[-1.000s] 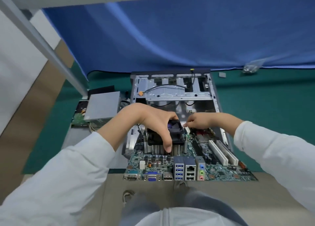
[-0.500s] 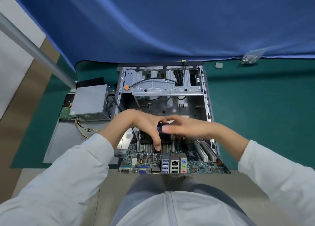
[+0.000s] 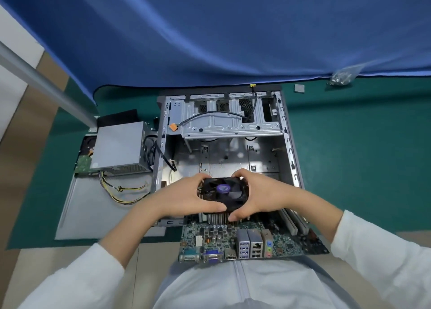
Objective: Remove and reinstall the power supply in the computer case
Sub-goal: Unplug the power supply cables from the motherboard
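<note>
fan (image 3: 222, 193) black, purple hub | motherboard (image 3: 289, 244) green | power supply (image 3: 119, 145) grey | mat (image 3: 363, 159) teal

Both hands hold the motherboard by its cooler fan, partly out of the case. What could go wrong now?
1. Left hand and right hand grip only the cooler fan, so the motherboard might strain at its mount.
2. The board's edge could scrape the computer case.
3. The power supply cables lie beside the case and might snag.
</note>
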`<state>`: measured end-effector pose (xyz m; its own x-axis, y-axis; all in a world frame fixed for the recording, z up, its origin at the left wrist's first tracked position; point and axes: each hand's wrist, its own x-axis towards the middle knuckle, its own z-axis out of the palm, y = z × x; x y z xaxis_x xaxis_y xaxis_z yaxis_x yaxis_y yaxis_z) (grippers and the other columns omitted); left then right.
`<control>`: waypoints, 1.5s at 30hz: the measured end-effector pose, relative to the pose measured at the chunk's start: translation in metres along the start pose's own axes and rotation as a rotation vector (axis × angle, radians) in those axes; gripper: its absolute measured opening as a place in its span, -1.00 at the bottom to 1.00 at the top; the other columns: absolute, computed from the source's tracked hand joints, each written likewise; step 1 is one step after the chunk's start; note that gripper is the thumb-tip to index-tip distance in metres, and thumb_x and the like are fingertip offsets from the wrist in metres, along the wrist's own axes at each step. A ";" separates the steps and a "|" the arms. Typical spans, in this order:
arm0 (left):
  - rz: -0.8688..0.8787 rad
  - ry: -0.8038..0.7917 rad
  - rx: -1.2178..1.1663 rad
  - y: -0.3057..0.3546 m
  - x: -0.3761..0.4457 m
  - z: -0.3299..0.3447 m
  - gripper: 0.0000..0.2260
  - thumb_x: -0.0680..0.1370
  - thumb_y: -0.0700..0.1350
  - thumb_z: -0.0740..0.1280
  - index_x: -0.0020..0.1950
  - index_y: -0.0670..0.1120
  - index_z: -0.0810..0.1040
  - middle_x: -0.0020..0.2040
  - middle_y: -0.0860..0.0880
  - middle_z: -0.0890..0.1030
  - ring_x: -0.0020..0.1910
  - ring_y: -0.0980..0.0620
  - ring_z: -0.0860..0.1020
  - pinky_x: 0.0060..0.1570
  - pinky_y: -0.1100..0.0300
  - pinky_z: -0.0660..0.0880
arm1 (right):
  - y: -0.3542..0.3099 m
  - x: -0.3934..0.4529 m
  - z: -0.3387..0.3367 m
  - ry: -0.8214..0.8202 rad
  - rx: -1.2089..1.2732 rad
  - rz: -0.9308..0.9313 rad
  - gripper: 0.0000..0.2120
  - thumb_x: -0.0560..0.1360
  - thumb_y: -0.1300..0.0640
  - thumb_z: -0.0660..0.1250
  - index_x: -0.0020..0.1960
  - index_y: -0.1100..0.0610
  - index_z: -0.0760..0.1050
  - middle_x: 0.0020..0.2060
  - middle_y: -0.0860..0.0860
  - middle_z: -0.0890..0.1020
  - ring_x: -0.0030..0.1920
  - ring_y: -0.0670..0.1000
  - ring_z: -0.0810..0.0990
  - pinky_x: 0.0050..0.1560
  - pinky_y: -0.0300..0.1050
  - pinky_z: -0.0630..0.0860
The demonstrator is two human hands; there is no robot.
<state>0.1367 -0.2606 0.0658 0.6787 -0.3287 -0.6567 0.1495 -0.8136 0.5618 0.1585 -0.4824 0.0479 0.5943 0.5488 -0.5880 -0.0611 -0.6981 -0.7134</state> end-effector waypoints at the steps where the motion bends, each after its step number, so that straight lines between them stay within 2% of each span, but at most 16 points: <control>1: 0.014 0.046 -0.012 -0.002 0.002 0.001 -0.25 0.16 0.47 0.35 0.28 0.23 0.31 0.00 0.35 0.49 -0.07 0.40 0.50 -0.16 0.41 0.41 | 0.000 0.002 -0.003 0.010 -0.008 0.001 -0.19 0.09 -0.21 0.60 0.19 -0.07 0.27 -0.02 -0.20 0.55 -0.07 -0.23 0.56 -0.15 -0.37 0.44; 4: 0.049 0.148 -0.069 -0.005 0.015 -0.004 -0.33 0.15 0.47 0.35 0.19 0.30 0.35 -0.03 0.37 0.49 -0.08 0.45 0.48 -0.14 0.42 0.41 | -0.001 0.013 -0.014 0.076 -0.029 0.014 -0.10 0.01 -0.30 0.57 0.23 -0.08 0.28 0.03 -0.19 0.55 -0.01 -0.19 0.56 0.00 -0.27 0.50; 6: 0.047 0.190 -0.119 -0.007 0.024 -0.009 -0.26 0.16 0.49 0.33 0.27 0.25 0.35 0.02 0.32 0.50 -0.04 0.38 0.49 -0.12 0.36 0.42 | 0.000 0.023 -0.019 0.149 -0.018 0.022 0.00 -0.02 -0.33 0.55 0.30 -0.05 0.26 0.09 -0.15 0.55 0.06 -0.11 0.56 0.13 -0.15 0.50; 8: 0.036 0.213 -0.181 -0.011 0.034 -0.010 -0.27 0.21 0.48 0.33 0.30 0.22 0.35 0.03 0.30 0.52 -0.04 0.34 0.52 -0.14 0.36 0.43 | 0.002 0.035 -0.021 0.196 -0.018 0.030 0.05 -0.01 -0.32 0.56 0.36 -0.01 0.24 0.12 -0.14 0.53 0.09 -0.08 0.55 0.12 -0.17 0.47; 10: 0.040 0.236 -0.204 -0.015 0.042 -0.005 -0.44 0.32 0.39 0.36 0.25 0.25 0.35 0.00 0.33 0.50 -0.05 0.38 0.51 -0.18 0.46 0.38 | 0.005 0.046 -0.019 0.213 -0.034 0.033 0.05 0.03 -0.28 0.58 0.39 0.02 0.23 0.14 -0.11 0.52 0.09 -0.09 0.52 0.07 -0.25 0.40; 12: 0.046 0.263 -0.217 -0.023 0.050 0.005 -0.48 0.40 0.29 0.38 0.31 0.18 0.37 0.14 0.19 0.52 0.14 0.23 0.51 0.00 0.40 0.41 | 0.010 0.055 -0.014 0.226 -0.056 0.032 0.05 0.07 -0.25 0.59 0.41 0.04 0.21 0.19 -0.06 0.53 0.10 -0.09 0.49 0.07 -0.27 0.36; 15: -0.011 0.331 -0.219 -0.033 0.055 0.021 -0.22 0.43 0.28 0.35 0.53 -0.01 0.15 0.45 -0.03 0.27 0.43 0.01 0.26 0.35 0.14 0.22 | 0.020 0.062 -0.007 0.264 -0.034 0.032 0.08 0.09 -0.24 0.60 0.46 0.05 0.18 0.27 -0.02 0.50 0.20 -0.03 0.49 0.13 -0.25 0.35; 18: -0.120 0.371 -0.321 -0.036 0.055 0.033 -0.05 0.39 0.30 0.37 0.57 -0.05 -0.07 0.53 -0.07 0.07 0.50 -0.03 0.11 0.42 0.08 0.12 | 0.027 0.066 -0.003 0.276 -0.023 0.008 0.06 0.13 -0.22 0.59 0.48 0.04 0.16 0.30 -0.01 0.49 0.24 -0.02 0.47 0.12 -0.26 0.32; 23: -0.319 0.330 -0.466 -0.037 0.058 0.040 0.09 0.37 0.29 0.40 0.54 -0.09 -0.30 0.56 -0.15 -0.06 0.52 -0.10 0.06 0.43 -0.01 0.12 | 0.027 0.077 -0.006 0.231 -0.051 -0.028 0.02 0.17 -0.15 0.60 0.48 0.09 0.18 0.28 0.02 0.52 0.20 -0.03 0.51 0.16 -0.26 0.39; 26: -0.359 0.382 -0.502 -0.036 0.058 0.038 0.09 0.36 0.27 0.43 0.55 -0.07 -0.27 0.56 -0.15 -0.06 0.51 -0.12 0.09 0.42 -0.01 0.14 | 0.026 0.081 -0.010 0.231 -0.070 -0.033 0.00 0.17 -0.16 0.60 0.46 0.06 0.20 0.24 -0.01 0.53 -0.02 -0.20 0.51 -0.06 -0.51 0.32; 27: -0.383 0.391 -0.528 -0.037 0.058 0.036 0.08 0.36 0.28 0.43 0.55 -0.06 -0.26 0.56 -0.15 -0.06 0.51 -0.13 0.10 0.42 -0.02 0.15 | 0.026 0.083 -0.012 0.231 -0.070 -0.029 0.01 0.16 -0.16 0.60 0.47 0.05 0.19 0.25 -0.01 0.52 0.00 -0.18 0.50 -0.05 -0.51 0.31; 31: -0.550 0.285 -0.646 -0.042 0.060 0.035 -0.02 0.41 0.31 0.35 0.56 -0.10 -0.14 0.55 -0.16 0.05 0.47 -0.18 0.19 0.37 -0.09 0.25 | 0.033 0.087 -0.015 0.214 -0.045 0.020 0.05 0.16 -0.15 0.61 0.49 0.05 0.15 0.32 0.00 0.46 0.30 -0.01 0.42 0.17 -0.28 0.28; 34: -0.578 0.141 -0.768 -0.044 0.057 0.038 -0.10 0.43 0.35 0.30 0.54 -0.17 0.06 0.53 -0.16 0.18 0.46 -0.19 0.23 0.36 -0.13 0.26 | 0.035 0.085 -0.012 0.193 0.010 0.057 0.05 0.18 -0.14 0.60 0.50 0.01 0.12 0.35 -0.01 0.43 0.33 0.00 0.40 0.19 -0.26 0.27; 40: -0.528 0.157 -0.926 -0.053 0.057 0.042 -0.36 0.58 0.08 0.27 0.53 -0.20 0.14 0.53 -0.14 0.18 0.50 -0.13 0.17 0.44 -0.09 0.16 | 0.014 0.063 -0.003 0.254 0.034 0.107 -0.01 0.35 -0.06 0.52 0.55 0.05 -0.04 0.46 0.05 0.27 0.42 0.03 0.28 0.21 -0.37 0.17; 42: -0.541 0.175 -0.961 -0.055 0.058 0.044 -0.44 0.61 0.02 0.24 0.52 -0.19 0.17 0.53 -0.14 0.20 0.49 -0.13 0.17 0.44 -0.11 0.15 | 0.007 0.045 0.010 0.346 0.051 0.143 -0.10 0.42 -0.09 0.45 0.55 0.06 -0.03 0.47 0.06 0.23 0.43 0.06 0.26 0.30 -0.23 0.19; 45: -0.547 0.199 -0.986 -0.054 0.059 0.046 -0.47 0.63 -0.01 0.22 0.53 -0.17 0.16 0.52 -0.13 0.21 0.49 -0.14 0.18 0.43 -0.13 0.16 | 0.005 0.017 0.035 0.372 -0.032 0.168 -0.30 0.46 -0.21 0.33 0.47 0.03 0.16 0.35 0.01 0.29 0.31 0.01 0.37 0.30 -0.09 0.32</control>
<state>0.1350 -0.2579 -0.0267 0.4375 0.1070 -0.8928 0.8991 -0.0648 0.4329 0.1407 -0.4609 0.0206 0.8278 0.2264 -0.5133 -0.1604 -0.7812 -0.6034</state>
